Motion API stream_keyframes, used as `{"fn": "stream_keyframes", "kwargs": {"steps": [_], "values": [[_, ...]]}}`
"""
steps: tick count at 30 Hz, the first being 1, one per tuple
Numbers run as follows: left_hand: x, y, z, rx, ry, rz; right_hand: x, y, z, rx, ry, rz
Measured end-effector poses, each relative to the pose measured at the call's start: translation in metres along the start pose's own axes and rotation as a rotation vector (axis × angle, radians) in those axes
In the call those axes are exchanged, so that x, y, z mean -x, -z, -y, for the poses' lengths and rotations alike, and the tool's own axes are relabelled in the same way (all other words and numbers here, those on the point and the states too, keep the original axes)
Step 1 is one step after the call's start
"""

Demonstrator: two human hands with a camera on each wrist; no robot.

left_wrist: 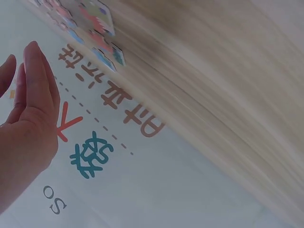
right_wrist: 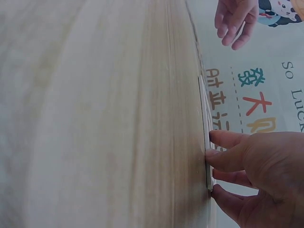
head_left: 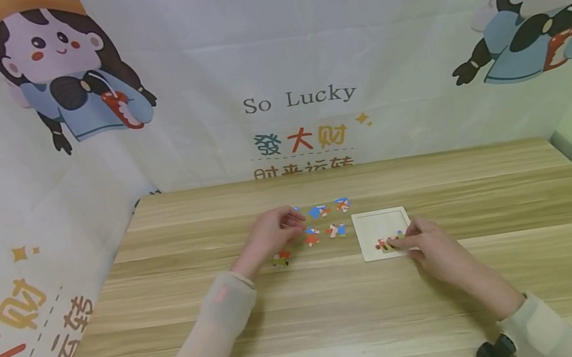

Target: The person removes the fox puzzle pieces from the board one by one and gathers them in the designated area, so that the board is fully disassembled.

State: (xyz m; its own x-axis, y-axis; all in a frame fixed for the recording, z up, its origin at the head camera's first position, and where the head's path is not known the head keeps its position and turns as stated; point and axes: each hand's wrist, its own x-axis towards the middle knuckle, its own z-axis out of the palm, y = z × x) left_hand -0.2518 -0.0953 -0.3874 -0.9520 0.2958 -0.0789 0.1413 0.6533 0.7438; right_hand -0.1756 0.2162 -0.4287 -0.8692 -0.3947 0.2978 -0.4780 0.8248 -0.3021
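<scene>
My left hand (head_left: pixel 274 230) hovers over the left side of a group of loose jigsaw puzzle pieces (head_left: pixel 318 212), its fingers loosely bent around nothing. Those pieces are small, with blue, red and white printing; one more puzzle piece (head_left: pixel 281 259), green and red, lies under the left wrist. To the right is a square, pale puzzle tray (head_left: pixel 366 225) with a few joined pieces (head_left: pixel 383 245) along its lower edge. My right hand (head_left: pixel 437 245) reaches in from the right, fingertips pressing on these pieces. In the right wrist view the thumb (right_wrist: pixel 228 202) touches the tray's near edge.
A wood-grain table (head_left: pixel 315 330) carries everything. Behind and beside it hangs a printed white cloth (head_left: pixel 224 69) with cartoon figures and lettering. A black device (head_left: pixel 496 352) is at the right cuff.
</scene>
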Motion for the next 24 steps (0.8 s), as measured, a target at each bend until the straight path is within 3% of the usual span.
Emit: {"fn": "stream_keyframes", "kwargs": {"steps": [8, 17, 24], "values": [[-0.005, -0.01, -0.015, 0.013, 0.004, 0.01, 0.001, 0.0, -0.001, 0.004, -0.003, 0.003], [-0.01, -0.025, -0.026, 0.042, -0.053, 0.042, 0.001, -0.001, -0.002, -0.001, -0.016, 0.011], [-0.012, -0.032, -0.035, 0.078, -0.05, 0.074, 0.0, -0.002, -0.003, 0.003, 0.009, -0.009]]}}
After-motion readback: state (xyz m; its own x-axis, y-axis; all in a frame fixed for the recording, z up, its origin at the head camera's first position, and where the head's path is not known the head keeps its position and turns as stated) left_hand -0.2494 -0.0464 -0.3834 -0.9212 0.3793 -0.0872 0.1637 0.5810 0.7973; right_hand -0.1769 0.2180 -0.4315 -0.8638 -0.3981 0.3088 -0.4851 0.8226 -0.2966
